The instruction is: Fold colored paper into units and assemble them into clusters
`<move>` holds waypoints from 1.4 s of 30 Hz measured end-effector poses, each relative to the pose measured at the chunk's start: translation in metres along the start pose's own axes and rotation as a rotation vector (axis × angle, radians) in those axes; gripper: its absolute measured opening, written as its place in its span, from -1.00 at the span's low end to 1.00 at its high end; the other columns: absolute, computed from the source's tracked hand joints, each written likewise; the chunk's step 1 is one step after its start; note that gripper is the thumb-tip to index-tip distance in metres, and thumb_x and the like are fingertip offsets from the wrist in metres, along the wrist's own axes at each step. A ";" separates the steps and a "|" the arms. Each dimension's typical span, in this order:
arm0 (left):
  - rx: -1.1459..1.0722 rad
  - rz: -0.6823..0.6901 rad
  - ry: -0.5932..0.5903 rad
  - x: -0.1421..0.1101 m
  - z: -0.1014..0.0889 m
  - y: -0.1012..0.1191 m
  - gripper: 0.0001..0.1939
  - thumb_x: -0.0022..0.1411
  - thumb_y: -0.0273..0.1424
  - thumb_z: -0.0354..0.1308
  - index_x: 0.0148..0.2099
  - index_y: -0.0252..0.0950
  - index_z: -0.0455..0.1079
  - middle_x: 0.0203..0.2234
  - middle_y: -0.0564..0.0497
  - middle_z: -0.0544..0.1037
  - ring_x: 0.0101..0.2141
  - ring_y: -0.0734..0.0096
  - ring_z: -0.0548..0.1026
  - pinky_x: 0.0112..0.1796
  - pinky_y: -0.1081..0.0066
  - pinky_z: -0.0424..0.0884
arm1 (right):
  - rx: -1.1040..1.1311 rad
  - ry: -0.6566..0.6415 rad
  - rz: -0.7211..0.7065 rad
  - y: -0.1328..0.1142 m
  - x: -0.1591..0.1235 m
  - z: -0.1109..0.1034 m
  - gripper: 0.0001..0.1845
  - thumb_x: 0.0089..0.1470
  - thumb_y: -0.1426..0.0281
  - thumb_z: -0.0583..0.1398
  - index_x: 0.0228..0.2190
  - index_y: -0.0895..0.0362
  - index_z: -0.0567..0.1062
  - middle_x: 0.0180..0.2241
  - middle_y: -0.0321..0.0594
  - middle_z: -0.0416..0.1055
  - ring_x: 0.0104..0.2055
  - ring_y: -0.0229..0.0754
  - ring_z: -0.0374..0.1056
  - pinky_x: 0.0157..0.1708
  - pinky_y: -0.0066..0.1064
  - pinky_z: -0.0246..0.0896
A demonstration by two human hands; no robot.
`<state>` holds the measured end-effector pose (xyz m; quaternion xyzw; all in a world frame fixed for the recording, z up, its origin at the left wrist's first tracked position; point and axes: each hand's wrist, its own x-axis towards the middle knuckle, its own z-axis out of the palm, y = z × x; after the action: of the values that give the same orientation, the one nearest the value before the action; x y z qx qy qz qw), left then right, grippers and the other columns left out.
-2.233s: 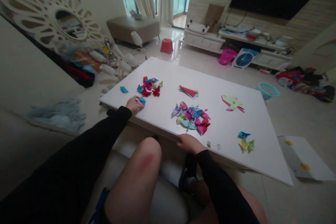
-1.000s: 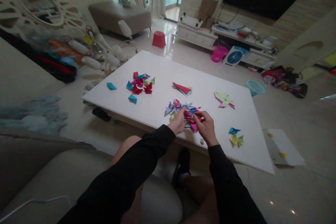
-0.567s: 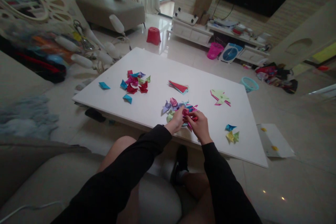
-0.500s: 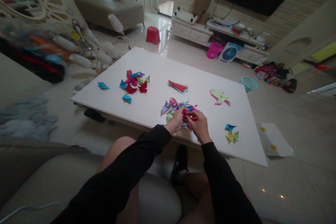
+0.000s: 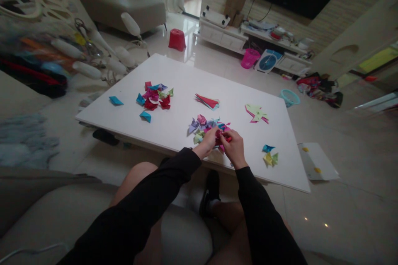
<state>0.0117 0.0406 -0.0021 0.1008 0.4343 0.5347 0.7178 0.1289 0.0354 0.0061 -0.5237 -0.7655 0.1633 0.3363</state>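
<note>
Near the front edge of the white table (image 5: pixel 183 78), my left hand (image 5: pixel 207 140) and my right hand (image 5: pixel 234 145) meet over a small dark red folded paper piece (image 5: pixel 219 136). Fingers of both hands pinch it; its exact shape is too small and partly covered to make out. Beneath and behind them lies a pile of folded paper pieces (image 5: pixel 201 121) in purple, pink, green and blue. Farther off is a fanned stack of red and light blue paper (image 5: pixel 207 102). To the right sits a stack of green and pink cut paper (image 5: pixel 256 113).
A second pile of folded papers (image 5: pixel 152 94) lies on the left, with loose blue pieces (image 5: pixel 116 100) beside it. Blue and yellow pieces (image 5: pixel 270 157) rest near the right edge. Beyond the table stand a red stool (image 5: pixel 177 39) and a light blue basin (image 5: pixel 290 97).
The whole scene has shifted slightly left as my head turned a little. Both hands stay together on the red paper piece, with only slight finger movement.
</note>
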 end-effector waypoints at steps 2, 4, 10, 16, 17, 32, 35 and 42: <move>0.013 -0.007 0.010 -0.003 0.001 0.002 -0.77 0.30 -0.30 0.12 -0.37 -0.32 0.41 -0.51 -0.03 0.54 -0.43 0.33 0.56 -0.38 0.41 0.47 | 0.000 -0.011 0.007 0.001 0.000 0.000 -0.78 0.21 0.26 0.19 -0.42 0.08 0.55 -0.38 -0.18 0.47 -0.28 -0.10 0.37 -0.23 -0.30 0.24; 0.017 -0.021 0.017 -0.004 0.001 0.003 -0.77 0.29 -0.29 0.13 -0.38 -0.31 0.42 -0.52 -0.04 0.54 -0.40 0.30 0.57 -0.36 0.40 0.48 | 0.007 -0.025 0.015 0.003 0.000 0.000 -0.78 0.20 0.27 0.20 -0.41 0.08 0.56 -0.37 -0.18 0.49 -0.29 -0.11 0.38 -0.23 -0.30 0.24; 0.023 -0.035 0.031 -0.003 0.001 0.003 -0.76 0.26 -0.22 0.19 -0.32 -0.31 0.46 -0.54 0.00 0.52 -0.46 0.33 0.53 -0.37 0.39 0.45 | 0.033 -0.018 0.023 0.007 0.001 0.000 -0.83 0.16 0.32 0.23 -0.43 0.09 0.57 -0.40 -0.20 0.49 -0.34 -0.12 0.37 -0.26 -0.31 0.22; 0.024 -0.036 0.026 -0.003 0.001 0.001 -0.71 0.30 -0.24 0.17 -0.40 -0.33 0.43 -0.56 0.01 0.50 -0.59 0.48 0.42 -0.44 0.45 0.39 | 0.028 -0.029 0.062 0.008 0.002 -0.003 -0.85 0.12 0.36 0.23 -0.46 0.08 0.56 -0.42 -0.22 0.50 -0.36 -0.15 0.36 -0.28 -0.33 0.24; 0.019 -0.039 0.028 -0.003 0.001 0.001 -0.72 0.29 -0.24 0.19 -0.39 -0.33 0.43 -0.56 0.01 0.50 -0.59 0.49 0.42 -0.44 0.46 0.39 | 0.026 -0.029 0.065 0.009 0.002 -0.003 -0.85 0.12 0.36 0.23 -0.46 0.08 0.57 -0.42 -0.22 0.50 -0.37 -0.15 0.36 -0.28 -0.33 0.25; 0.101 0.036 -0.007 -0.003 0.000 0.001 -0.84 0.24 -0.42 0.11 -0.37 -0.33 0.47 -0.52 -0.01 0.52 -0.52 0.42 0.46 -0.43 0.44 0.41 | 0.052 -0.001 0.131 0.012 0.004 -0.006 -0.80 0.12 0.31 0.21 -0.49 0.09 0.54 -0.43 -0.21 0.52 -0.38 -0.15 0.37 -0.29 -0.33 0.27; 0.099 0.048 -0.017 -0.002 -0.001 -0.001 -0.86 0.21 -0.44 0.11 -0.36 -0.33 0.47 -0.53 0.01 0.50 -0.54 0.43 0.45 -0.43 0.43 0.41 | 0.057 -0.009 0.132 0.012 0.004 -0.008 -0.80 0.12 0.31 0.21 -0.50 0.09 0.55 -0.43 -0.21 0.52 -0.39 -0.15 0.38 -0.29 -0.33 0.27; 0.163 0.011 -0.042 -0.003 -0.002 0.000 -0.87 0.22 -0.39 0.14 -0.36 -0.32 0.42 -0.51 -0.01 0.50 -0.55 0.42 0.48 -0.43 0.43 0.41 | 0.063 0.007 0.160 0.013 0.005 -0.011 -0.81 0.08 0.31 0.21 -0.49 0.10 0.57 -0.46 -0.21 0.52 -0.40 -0.16 0.39 -0.29 -0.32 0.26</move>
<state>0.0101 0.0376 -0.0018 0.1727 0.4607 0.4994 0.7132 0.1440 0.0439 0.0080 -0.5730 -0.7143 0.2120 0.3413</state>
